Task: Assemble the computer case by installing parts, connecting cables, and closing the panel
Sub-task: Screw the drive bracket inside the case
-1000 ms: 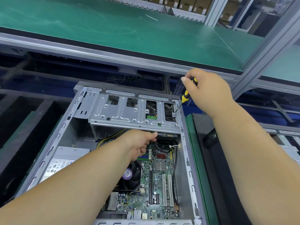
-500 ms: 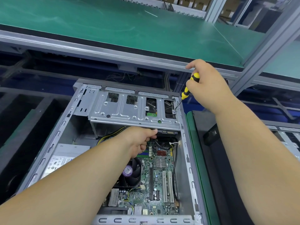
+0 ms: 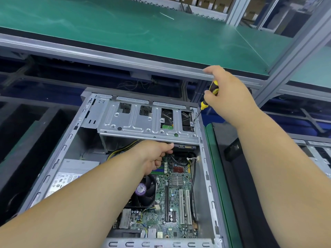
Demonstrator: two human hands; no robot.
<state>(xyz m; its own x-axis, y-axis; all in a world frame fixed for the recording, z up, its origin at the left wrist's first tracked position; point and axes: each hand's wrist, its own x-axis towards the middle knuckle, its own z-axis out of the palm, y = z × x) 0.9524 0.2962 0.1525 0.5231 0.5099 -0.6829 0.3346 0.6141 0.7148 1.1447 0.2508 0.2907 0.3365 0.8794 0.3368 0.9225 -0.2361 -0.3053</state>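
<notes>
- I get bright, even overhead light; the green bench top (image 3: 125, 29) shows soft glare.
- Below that bench, shadows turn deep.
- Beyond it, straight rails bow from wide-angle distortion.

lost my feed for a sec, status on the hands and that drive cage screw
Right hand grips screwdriver, tip on screw at drive cage right corner. Left hand curled under cage front edge. Nothing blocking.

Assembly workshop (green-matted workbench (image 3: 125, 33))
</notes>
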